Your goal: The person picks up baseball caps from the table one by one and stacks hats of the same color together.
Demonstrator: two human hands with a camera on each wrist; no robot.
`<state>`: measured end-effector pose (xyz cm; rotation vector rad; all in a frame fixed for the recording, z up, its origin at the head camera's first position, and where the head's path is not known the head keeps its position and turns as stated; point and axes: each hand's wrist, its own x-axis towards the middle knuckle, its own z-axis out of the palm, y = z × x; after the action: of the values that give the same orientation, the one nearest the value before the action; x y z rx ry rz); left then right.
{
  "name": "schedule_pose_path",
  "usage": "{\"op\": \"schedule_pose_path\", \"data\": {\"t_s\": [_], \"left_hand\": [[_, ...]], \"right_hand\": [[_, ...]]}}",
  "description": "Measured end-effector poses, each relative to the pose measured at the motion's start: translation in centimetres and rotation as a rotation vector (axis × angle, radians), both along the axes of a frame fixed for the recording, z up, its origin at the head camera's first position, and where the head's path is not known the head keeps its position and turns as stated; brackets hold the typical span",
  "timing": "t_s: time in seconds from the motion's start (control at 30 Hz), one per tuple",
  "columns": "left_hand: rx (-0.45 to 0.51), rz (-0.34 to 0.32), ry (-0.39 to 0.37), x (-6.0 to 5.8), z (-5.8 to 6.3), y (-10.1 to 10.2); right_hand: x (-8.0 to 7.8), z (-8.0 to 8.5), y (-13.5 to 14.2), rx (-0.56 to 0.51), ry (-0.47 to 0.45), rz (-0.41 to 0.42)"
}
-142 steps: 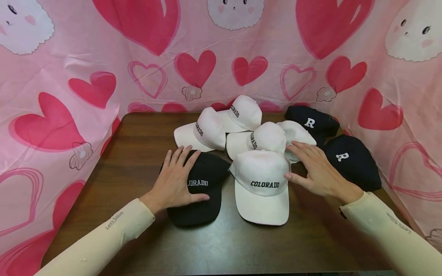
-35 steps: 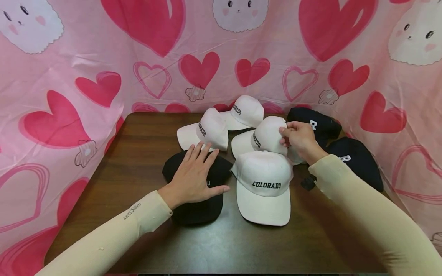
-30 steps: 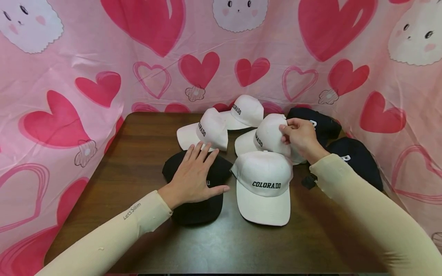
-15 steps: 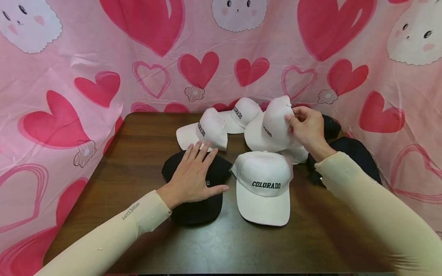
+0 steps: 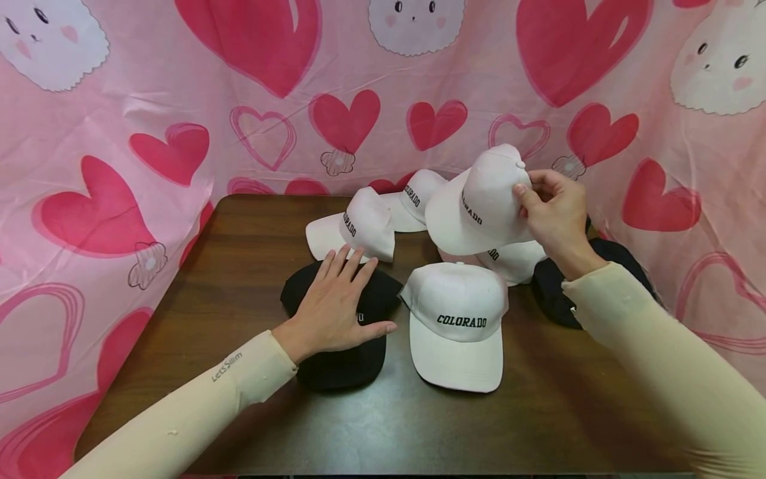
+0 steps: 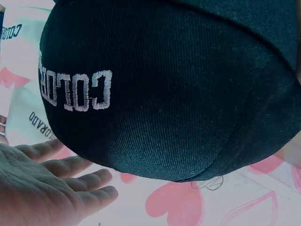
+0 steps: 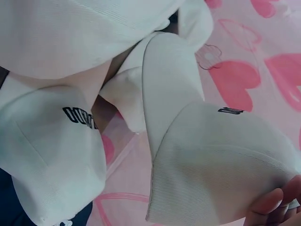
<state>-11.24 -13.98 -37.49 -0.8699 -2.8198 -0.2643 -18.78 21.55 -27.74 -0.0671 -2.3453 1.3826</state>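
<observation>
My right hand (image 5: 556, 206) pinches a white COLORADO cap (image 5: 487, 199) at the back of its crown, holding it tilted above the other caps. In the right wrist view this cap (image 7: 207, 155) has the fingertips (image 7: 268, 201) at its lower right. My left hand (image 5: 338, 306), fingers spread and straight, lies over a black COLORADO cap (image 5: 347, 369), covering most of its lettering. That black cap (image 6: 188, 94) fills much of the left wrist view, with the left hand (image 6: 51, 188) below it. Beside it another white COLORADO cap (image 5: 457, 299) faces forward on the table.
Behind, two white caps, one at left (image 5: 362, 223) and one farther back (image 5: 413, 193), sit on the brown table (image 5: 251, 239). Under the raised cap is another white cap (image 5: 520, 259). Dark caps (image 5: 553, 296) at right are partly hidden by my right arm. A pink heart-print cloth (image 5: 371, 60) encloses the table.
The right hand has taken the white cap by its crown and raised it up and rightward, uncovering lettering on the white cap beneath. My left hand shifted slightly right earlier, then stayed over the black cap.
</observation>
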Motion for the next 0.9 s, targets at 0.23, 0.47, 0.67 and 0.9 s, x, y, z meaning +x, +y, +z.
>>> {"op": "schedule_pose_path", "data": {"t_s": [0.23,0.47,0.67,0.9], "left_hand": [[0.001,0.0,0.004,0.0,0.0,0.1],[0.002,0.003,0.002,0.0,0.1,0.1],[-0.003,0.007,0.0,0.0,0.1,0.1],[-0.002,0.007,0.003,0.0,0.2,0.0]], "right_hand": [[0.5,1.0,0.5,-0.088,0.026,0.051],[1.1,1.6,1.3,-0.183,0.016,0.13],[1.6,1.9,2.1,-0.322,0.032,0.256],[2.3,2.1,3.0,-0.317,-0.005,0.343]]}}
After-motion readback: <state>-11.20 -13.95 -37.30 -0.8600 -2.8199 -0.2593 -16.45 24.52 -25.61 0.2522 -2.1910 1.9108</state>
